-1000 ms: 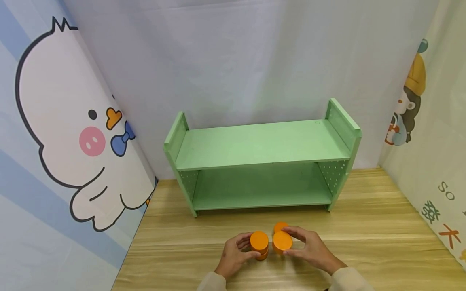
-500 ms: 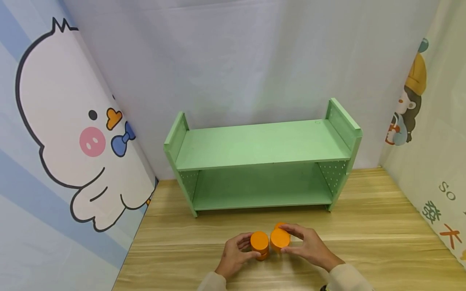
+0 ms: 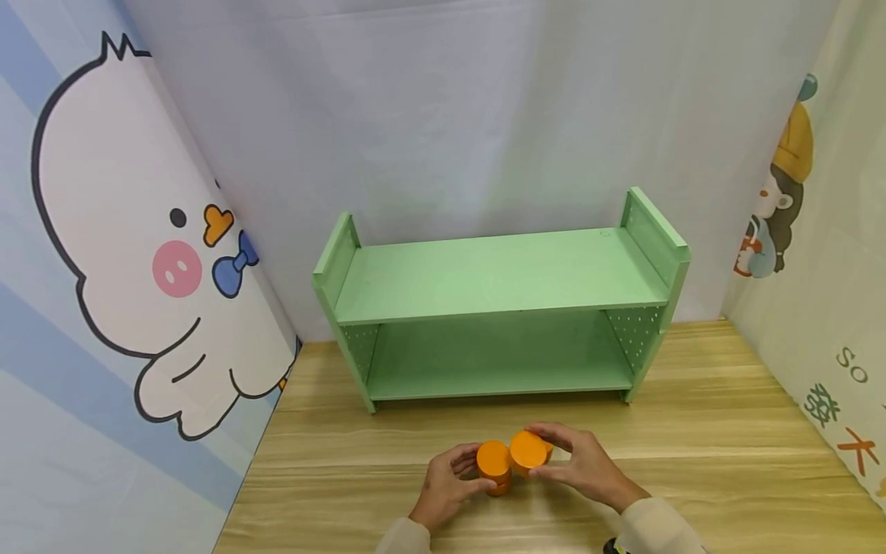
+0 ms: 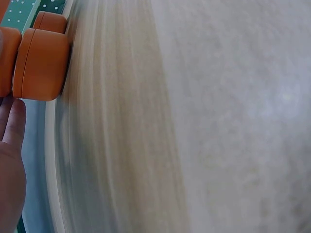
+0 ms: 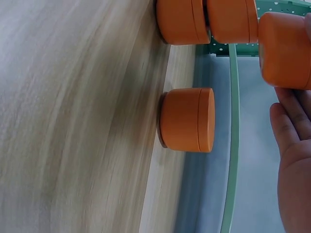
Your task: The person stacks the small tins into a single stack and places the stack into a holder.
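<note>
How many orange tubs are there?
4 visible: upper tub and lower tub stacked at the left hand, held tub in the right hand, standing tub on the table.

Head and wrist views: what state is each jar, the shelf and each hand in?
Lower stacked jar: upright on the table, lid on.
Upper stacked jar: resting on the lower one, lid on.
Raised jar: held off the table.
Lone jar: upright on the table, lid on.
Green shelf: standing upright.
Left hand: curled round the stacked jars.
Right hand: gripping the raised jar.

hands (image 3: 587, 467) hold orange cylinders (image 3: 494, 458) before green shelf (image 3: 500, 275)
</note>
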A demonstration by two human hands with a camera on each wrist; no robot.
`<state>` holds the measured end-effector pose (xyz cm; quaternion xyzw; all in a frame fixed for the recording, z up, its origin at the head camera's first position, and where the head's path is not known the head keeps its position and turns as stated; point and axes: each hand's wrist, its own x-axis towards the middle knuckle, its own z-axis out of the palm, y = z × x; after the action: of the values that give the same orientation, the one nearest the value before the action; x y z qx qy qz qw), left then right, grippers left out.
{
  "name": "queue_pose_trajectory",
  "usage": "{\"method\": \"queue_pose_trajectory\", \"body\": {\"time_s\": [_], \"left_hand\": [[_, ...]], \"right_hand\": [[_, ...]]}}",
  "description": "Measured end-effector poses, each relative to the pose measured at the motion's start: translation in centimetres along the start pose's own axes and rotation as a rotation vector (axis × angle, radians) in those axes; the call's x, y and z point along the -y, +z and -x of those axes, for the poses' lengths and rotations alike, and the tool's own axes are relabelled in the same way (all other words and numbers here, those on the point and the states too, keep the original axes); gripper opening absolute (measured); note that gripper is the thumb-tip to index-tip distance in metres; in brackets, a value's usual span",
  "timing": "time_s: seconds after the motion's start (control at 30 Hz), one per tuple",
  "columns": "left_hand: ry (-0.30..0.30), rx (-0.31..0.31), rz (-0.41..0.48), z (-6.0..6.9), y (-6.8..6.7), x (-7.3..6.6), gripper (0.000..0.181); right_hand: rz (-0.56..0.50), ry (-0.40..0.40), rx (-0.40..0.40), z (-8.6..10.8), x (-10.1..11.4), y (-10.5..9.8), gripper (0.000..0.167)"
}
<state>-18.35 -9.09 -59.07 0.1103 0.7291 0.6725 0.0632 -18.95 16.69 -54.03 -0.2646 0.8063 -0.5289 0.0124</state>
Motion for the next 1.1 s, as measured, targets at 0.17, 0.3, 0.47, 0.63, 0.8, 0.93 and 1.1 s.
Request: {"method": "queue_pose_trajectory", "body": {"time_s": [0.17, 0.3, 0.47, 0.63, 0.8, 0.93, 1.1], "left_hand": [[0.004, 0.002, 0.008, 0.1, 0.0, 0.0, 0.054], [0.014, 0.004, 0.007, 0.2, 0.0, 0.0, 0.055], [0.025, 0.007, -0.002, 0.2, 0.0, 0.1, 0.055], [0.021, 0.005, -0.02, 0.1, 0.0, 0.3, 0.054], [0.018, 0.001, -0.036, 0.0, 0.0, 0.5, 0.054], [0.016, 0.0, -0.031, 0.0, 0.0, 0.4, 0.053], [0.016, 0.003, -0.037, 0.0, 0.0, 0.3, 0.053]], "right_hand": [[-0.007, 0.008, 0.001, -0.2, 0.0, 0.1, 0.055], [0.005, 0.017, -0.001, -0.3, 0.0, 0.3, 0.056], [0.011, 0.019, 0.013, -0.5, 0.1, 0.5, 0.057], [0.01, 0.01, 0.017, -0.7, 0.0, 0.7, 0.057], [0.006, -0.001, 0.016, -0.9, 0.0, 0.9, 0.057], [-0.011, 0.001, 0.02, -1.1, 0.0, 1.1, 0.057], [-0.045, 0.007, 0.034, -1.2, 0.1, 1.4, 0.056]]}}
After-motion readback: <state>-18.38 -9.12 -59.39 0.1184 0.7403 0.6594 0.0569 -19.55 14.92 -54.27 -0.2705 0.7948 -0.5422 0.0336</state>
